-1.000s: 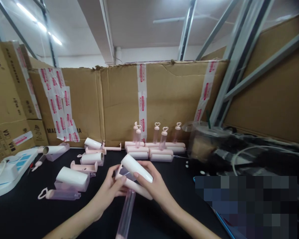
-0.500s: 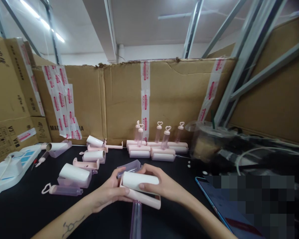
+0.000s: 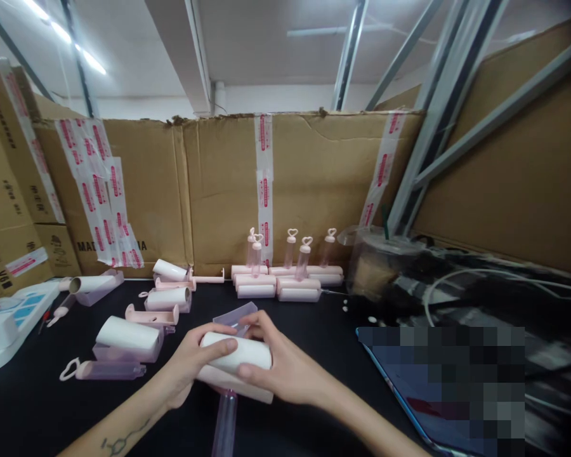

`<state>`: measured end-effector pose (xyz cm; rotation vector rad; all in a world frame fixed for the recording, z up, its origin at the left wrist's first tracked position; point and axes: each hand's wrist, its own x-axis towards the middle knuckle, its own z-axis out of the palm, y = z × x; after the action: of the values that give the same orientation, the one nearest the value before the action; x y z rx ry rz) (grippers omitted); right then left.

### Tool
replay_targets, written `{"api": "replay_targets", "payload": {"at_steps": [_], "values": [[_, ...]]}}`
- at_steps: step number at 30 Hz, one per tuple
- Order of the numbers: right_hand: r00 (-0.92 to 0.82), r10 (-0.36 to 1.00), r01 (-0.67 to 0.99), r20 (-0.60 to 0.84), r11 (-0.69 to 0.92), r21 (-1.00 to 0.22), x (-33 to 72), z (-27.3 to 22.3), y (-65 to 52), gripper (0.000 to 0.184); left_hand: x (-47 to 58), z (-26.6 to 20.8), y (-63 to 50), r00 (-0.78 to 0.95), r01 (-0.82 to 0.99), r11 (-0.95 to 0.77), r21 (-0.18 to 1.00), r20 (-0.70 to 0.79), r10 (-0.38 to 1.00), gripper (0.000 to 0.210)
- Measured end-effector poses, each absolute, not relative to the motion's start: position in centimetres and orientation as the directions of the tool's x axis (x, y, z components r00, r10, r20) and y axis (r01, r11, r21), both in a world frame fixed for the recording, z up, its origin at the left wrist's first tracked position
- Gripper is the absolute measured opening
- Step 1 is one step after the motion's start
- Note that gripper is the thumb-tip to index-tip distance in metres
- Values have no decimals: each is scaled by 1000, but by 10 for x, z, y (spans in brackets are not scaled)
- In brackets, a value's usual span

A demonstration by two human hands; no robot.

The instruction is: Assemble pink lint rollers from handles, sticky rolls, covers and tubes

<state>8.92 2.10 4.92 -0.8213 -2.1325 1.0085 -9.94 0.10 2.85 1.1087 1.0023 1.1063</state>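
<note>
A smooth white roll [image 3: 235, 353], cylindrical, is gripped by both the left hand [image 3: 193, 358] and the right hand [image 3: 285, 371], with a pink holder [image 3: 247, 387] just beside its six o'clock side. Taking that roll as centre, room on the black surface [image 3: 328, 343] is bounded by taped cardboard [image 3: 223, 190] at twelve and a flat phone [image 3: 415, 411] past three. Heart-topped plastic rollers [image 3: 299, 289] are lined up at one, and loose parts [image 3: 129, 335] are scattered toward ten.

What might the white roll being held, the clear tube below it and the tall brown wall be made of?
White roll: probably paper or film, judging by its smooth, faintly shiny surface.
Clear tube: likely glossy plastic; it is see-through, pink-tinted, with bright streaks.
Brown wall: cardboard, matte, showing creases and a ragged top edge.
</note>
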Motion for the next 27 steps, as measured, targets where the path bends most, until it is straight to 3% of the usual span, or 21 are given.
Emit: {"api": "replay_targets", "payload": {"at_steps": [2, 8, 17, 21, 27], "values": [[-634, 737, 163, 234, 423, -891, 96, 48, 29, 50, -101, 29, 3, 197, -181, 143, 973, -107, 975, 42], [-645, 760, 106, -77, -11, -994, 97, 28, 40, 55, -106, 30, 7, 258, -216, 139, 966, -81, 963, 32], [-636, 753, -206, -169, -376, -903, 90, 22, 36, 40, -106, 30, 5, 325, -282, 140, 949, -43, 945, 24], [-635, 742, -262, -216, -470, -843, 90, 20, 39, 35, -105, 31, 3, 372, -276, 225, 935, -112, 921, 23], [-511, 813, -296, -279, -471, -831, 85, 20, 38, 35, -105, 31, 5, 398, -273, 265, 925, -142, 906, 23]]}}
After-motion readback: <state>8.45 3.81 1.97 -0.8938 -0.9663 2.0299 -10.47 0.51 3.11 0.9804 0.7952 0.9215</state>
